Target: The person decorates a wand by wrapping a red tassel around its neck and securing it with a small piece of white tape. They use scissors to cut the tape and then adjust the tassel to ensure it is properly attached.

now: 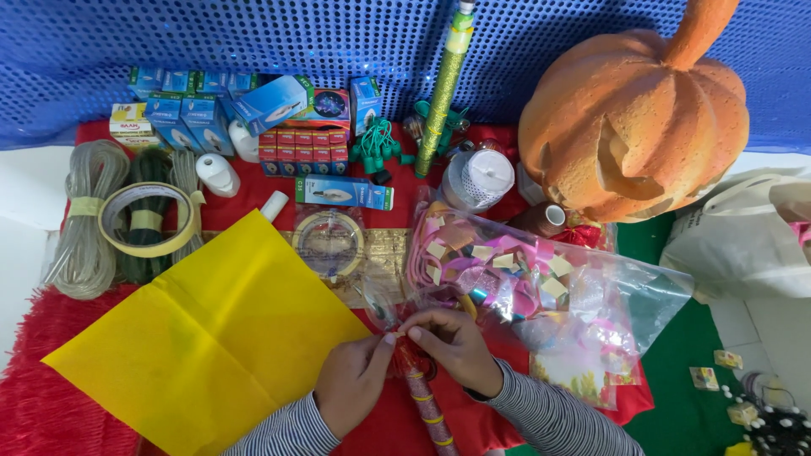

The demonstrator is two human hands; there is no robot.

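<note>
My left hand [351,382] and my right hand [456,344] meet at the fingertips over a red cloth [397,422]. Together they pinch the crinkled top end of a thin red stick [422,401] with gold bands, which runs down toward me. Just beyond my fingers lies a clear plastic bag [549,295] stuffed with shiny pink and coloured ribbon bows. A yellow sheet [203,338] lies flat to the left of my left hand. Both sleeves are striped.
A big orange pumpkin [634,118] sits at the back right. Blue bulb boxes [194,105], small red boxes [304,150], a glittery green tube [443,93], tape rolls [148,219], coiled cord [89,215] and a white bag [743,245] crowd the back and sides.
</note>
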